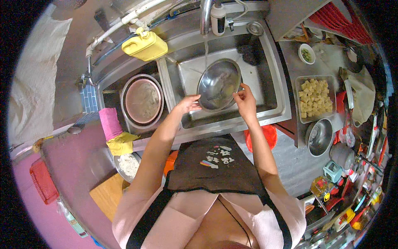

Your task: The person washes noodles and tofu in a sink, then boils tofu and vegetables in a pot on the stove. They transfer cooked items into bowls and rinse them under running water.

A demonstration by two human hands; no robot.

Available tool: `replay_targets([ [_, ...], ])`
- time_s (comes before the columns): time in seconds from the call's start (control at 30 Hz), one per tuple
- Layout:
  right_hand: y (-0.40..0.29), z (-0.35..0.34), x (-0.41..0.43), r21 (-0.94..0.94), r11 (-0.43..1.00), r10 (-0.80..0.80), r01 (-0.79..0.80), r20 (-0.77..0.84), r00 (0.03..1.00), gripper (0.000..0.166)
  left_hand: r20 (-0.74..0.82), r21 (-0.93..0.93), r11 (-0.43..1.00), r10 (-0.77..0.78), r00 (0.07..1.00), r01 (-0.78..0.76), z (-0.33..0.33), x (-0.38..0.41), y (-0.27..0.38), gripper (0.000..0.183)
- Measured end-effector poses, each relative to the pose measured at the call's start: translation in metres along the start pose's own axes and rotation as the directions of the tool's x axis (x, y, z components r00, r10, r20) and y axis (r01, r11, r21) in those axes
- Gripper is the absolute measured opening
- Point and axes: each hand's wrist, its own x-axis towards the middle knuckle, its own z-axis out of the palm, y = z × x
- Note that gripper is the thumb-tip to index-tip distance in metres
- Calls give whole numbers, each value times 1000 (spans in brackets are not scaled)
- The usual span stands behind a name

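Note:
A round metal bowl (pixel 220 85) is tilted over the right basin of a steel sink (pixel 239 124), beneath the running faucet (pixel 205 18). My right hand (pixel 246 101) grips its right rim between thumb and fingers. Against the bowl's lower left side rests my left hand (pixel 189 104), fingers apart; whether it bears any weight cannot be told. A thin stream of water falls at the bowl's upper left rim. In the left basin, a pink plastic basket (pixel 143 101) stands within a larger metal bowl (pixel 124 116), with cloudy water or pale contents inside.
A yellow jug (pixel 146 46) stands behind the left basin. Pink (pixel 108 124) and yellow (pixel 121 143) cloths hang at the front left. Dark scrubbing material (pixel 248 55) lies at the right basin's back. On the right counter are a tray of pale cubes (pixel 315 98) and another metal bowl (pixel 319 137).

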Motion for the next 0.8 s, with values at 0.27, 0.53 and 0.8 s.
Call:
replay_targets([
  [0.27, 22, -4, 42, -106, 974, -222, 202, -220, 950, 31, -277, 13, 849, 510, 814, -528, 42, 37, 99, 15],
  [0.53, 75, 59, 139, 533, 760, 279, -371, 248, 928, 22, -79, 545, 317, 941, 329, -776, 41, -37, 164, 14],
  [0.8, 114, 90, 108, 634, 472, 428, -612, 442, 788, 20, 629, 709, -477, 760, 161, -520, 90, -83, 173, 15],
])
